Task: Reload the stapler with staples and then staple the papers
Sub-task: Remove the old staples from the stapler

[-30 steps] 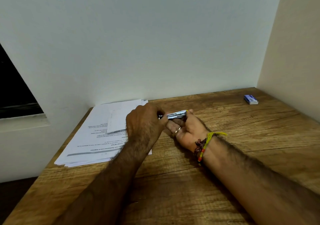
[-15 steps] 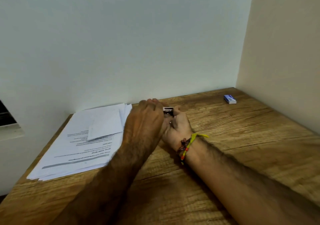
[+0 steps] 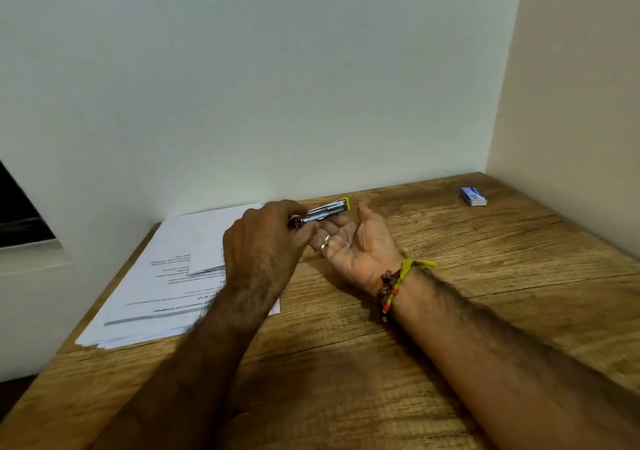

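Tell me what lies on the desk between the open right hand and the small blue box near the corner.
Nothing: in the head view, only bare wooden desk runs from the right hand to the blue box.

A wood-grain counter (image 3: 485,311) fills the corner where a plain white wall (image 3: 277,85) meets a cream side wall (image 3: 581,103), while at the far left a dark window opening (image 3: 17,217) sits above a pale sill (image 3: 31,257).
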